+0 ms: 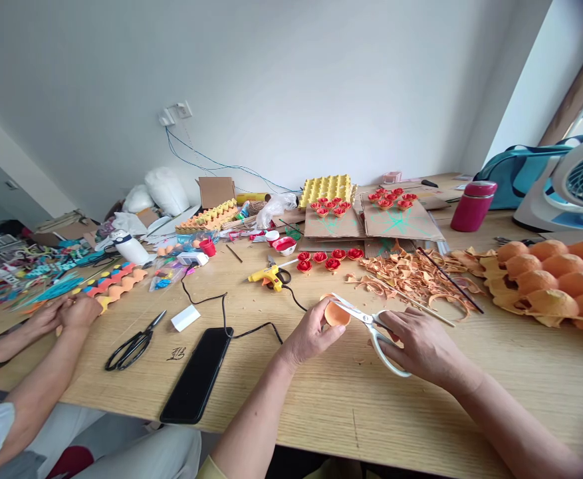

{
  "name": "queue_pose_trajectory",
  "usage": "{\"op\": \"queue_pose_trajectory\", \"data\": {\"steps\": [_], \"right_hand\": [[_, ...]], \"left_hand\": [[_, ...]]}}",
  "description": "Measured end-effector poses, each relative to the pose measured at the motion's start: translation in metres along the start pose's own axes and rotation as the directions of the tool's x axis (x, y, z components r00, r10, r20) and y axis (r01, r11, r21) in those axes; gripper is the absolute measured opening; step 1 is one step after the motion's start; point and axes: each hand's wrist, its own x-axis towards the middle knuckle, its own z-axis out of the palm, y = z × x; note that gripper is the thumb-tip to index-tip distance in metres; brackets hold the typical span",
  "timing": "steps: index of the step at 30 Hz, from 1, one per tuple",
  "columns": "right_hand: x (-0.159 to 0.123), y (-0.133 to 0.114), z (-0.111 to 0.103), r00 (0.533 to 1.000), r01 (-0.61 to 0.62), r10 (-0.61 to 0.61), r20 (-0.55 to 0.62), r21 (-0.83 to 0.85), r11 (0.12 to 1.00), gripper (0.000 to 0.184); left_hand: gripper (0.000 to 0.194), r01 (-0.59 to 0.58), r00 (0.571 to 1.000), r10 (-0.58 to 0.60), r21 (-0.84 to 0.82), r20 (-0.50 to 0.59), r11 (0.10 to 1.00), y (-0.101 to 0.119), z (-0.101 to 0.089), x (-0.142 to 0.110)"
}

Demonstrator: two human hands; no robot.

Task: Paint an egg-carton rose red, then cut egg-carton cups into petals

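My left hand [312, 332] pinches an orange egg-carton cup [338, 315] by its side, its opening tilted toward me. In my right hand [421, 342] are white-handled scissors [389, 356], fingers and thumb through the loops. The scissor blades point left and lie across the cup's rim; whether they are cutting into it I cannot tell. Just beyond my hands sit several red paper flowers [332, 264] and a yellow glue gun [268, 276]. A heap of orange carton scraps [401, 276] spreads behind my right hand.
At right stand an orange egg tray [555, 273], a magenta flask [473, 206] and a fan [565, 186]. Cardboard sheets [403, 223] bear more red flowers. Left are a phone [196, 376], black scissors [134, 347], a cable [224, 313] and a co-worker's hands [74, 313] at a painted carton strip.
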Motion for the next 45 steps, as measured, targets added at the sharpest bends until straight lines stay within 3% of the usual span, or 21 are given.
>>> {"op": "queue_pose_trajectory", "data": {"steps": [8, 19, 25, 32, 37, 45], "right_hand": [[0.003, -0.003, 0.002, 1.000, -0.027, 0.027, -0.014, 0.029, 0.999, 0.016], [0.000, -0.001, -0.002, 0.999, 0.027, -0.028, 0.021, 0.040, 0.999, 0.019], [-0.001, 0.002, -0.003, 0.997, 0.040, -0.044, 0.062, 0.067, 0.997, 0.021], [-0.003, 0.005, -0.003, 0.993, 0.031, -0.039, 0.109, 0.080, 0.996, 0.029], [-0.005, 0.015, 0.000, 0.997, -0.005, 0.004, 0.078, 0.017, 1.000, 0.033], [-0.002, 0.017, -0.001, 0.985, -0.171, 0.166, 0.056, 0.102, 0.980, 0.027]], "left_hand": [[0.036, 0.005, 1.000, -0.006, 0.092, 0.012, 0.996, -0.001, 0.005, -0.003], [0.043, 0.089, 0.994, -0.092, 0.052, 0.058, 0.995, -0.005, -0.002, -0.004], [0.043, 0.129, 0.980, -0.137, 0.062, 0.141, 0.990, 0.005, -0.006, -0.002], [0.039, 0.179, 0.972, -0.180, 0.018, 0.150, 0.984, 0.006, -0.010, -0.002], [0.031, 0.198, 0.966, -0.183, -0.072, 0.182, 0.977, 0.008, -0.011, -0.002], [0.045, 0.176, 0.982, -0.170, -0.076, 0.079, 0.981, 0.010, -0.005, 0.000]]}}
